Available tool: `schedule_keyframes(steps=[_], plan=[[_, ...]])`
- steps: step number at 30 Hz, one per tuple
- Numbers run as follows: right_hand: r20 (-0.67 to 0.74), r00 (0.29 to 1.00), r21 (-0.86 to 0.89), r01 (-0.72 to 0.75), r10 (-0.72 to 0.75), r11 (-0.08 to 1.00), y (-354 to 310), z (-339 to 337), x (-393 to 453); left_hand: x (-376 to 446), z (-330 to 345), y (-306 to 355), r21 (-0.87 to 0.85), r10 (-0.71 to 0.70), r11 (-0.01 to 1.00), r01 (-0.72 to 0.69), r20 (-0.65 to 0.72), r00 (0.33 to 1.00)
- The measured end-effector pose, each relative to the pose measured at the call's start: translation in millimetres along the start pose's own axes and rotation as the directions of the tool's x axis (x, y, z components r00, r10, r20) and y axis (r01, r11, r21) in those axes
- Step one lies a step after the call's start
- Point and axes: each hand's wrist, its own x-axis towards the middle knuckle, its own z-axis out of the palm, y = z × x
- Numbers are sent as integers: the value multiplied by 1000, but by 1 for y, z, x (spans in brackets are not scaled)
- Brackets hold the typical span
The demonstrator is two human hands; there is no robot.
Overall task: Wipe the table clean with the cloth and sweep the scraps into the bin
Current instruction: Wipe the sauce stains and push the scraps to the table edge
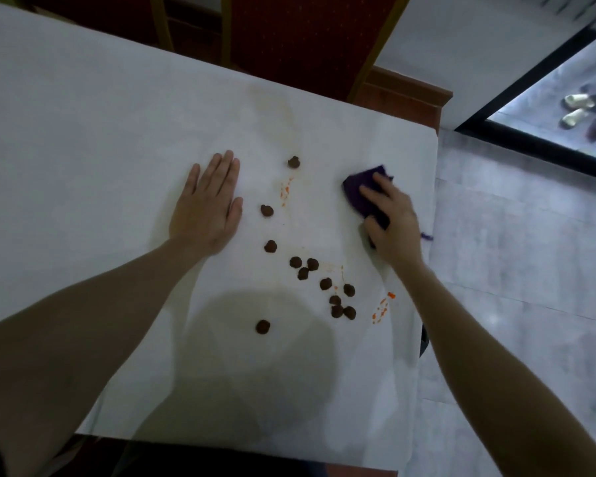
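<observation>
A white-covered table [83, 139] carries several small dark brown scraps [324, 283] scattered across its right half, with orange smears [381, 309] near the right edge and more orange smears [285, 189] further back. My right hand [391, 220] presses down on a dark purple cloth [362, 185] near the table's right edge, fingers curled over it. Flat on the table, to the left of the scraps, lies my left hand [209, 204], fingers together, holding nothing. No bin is in view.
A red upholstered chair [289, 39] with a wooden frame stands behind the table's far edge. Pale tiled floor [516, 270] lies to the right of the table. A dark-framed glass door [544, 108] is at the top right.
</observation>
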Motion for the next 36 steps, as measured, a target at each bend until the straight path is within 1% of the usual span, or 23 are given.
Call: schedule_keyframes(steps=[3, 5, 7, 8, 10, 13, 15, 17, 18, 20, 22, 25, 29, 32, 36], plan=[[92, 990, 59, 105, -110, 993, -23, 14, -37, 0, 1, 0, 10, -7, 1000, 7, -7, 1000], [166, 965, 104, 186, -201, 977, -34, 20, -52, 0, 2, 0, 11, -8, 1000, 8, -9, 1000], [185, 955, 157, 205, -233, 966, -40, 21, -52, 0, 2, 0, 7, -12, 1000, 12, -9, 1000], [157, 966, 184, 176, -206, 967, -42, 19, -45, 0, 2, 0, 5, -13, 1000, 13, -11, 1000], [57, 993, 244, 82, -99, 966, -44, 13, -23, 0, 2, 1, 2, -9, 1000, 10, -20, 1000], [-64, 998, 271, 1, 17, 962, -46, 3, 30, -1, 2, 0, -2, -1, 1000, 1, -28, 1000], [-70, 996, 229, -32, 50, 973, -48, 3, 71, 0, 1, 0, -13, 1, 1000, -2, -30, 1000], [-14, 998, 150, -54, 57, 987, -52, 12, 106, -1, 1, 0, -2, 2, 1000, -2, -27, 1000], [22, 999, 98, -38, 36, 994, -55, 20, 118, -1, 1, 1, 11, 0, 1000, 1, -24, 1000], [92, 994, 31, 51, -53, 998, -65, 35, 128, -1, 2, 0, 26, -6, 1000, 6, -22, 1000], [172, 973, 34, 147, -151, 988, -74, 45, 122, -1, 2, 1, 32, -5, 999, 6, -19, 1000], [276, 915, 75, 285, -295, 955, -80, 51, 96, 0, 1, 0, 40, -3, 999, 3, -12, 1000], [330, 838, 123, 418, -434, 900, -81, 54, 65, -1, -4, 0, 21, 9, 1000, -10, 17, 1000], [346, 801, 137, 471, -488, 871, -78, 52, 38, -10, -8, -3, -21, 16, 1000, -15, 41, 999], [356, 767, 166, 510, -533, 844, -75, 47, -1, -46, -8, -9, -22, -15, 1000, 15, 14, 1000]])
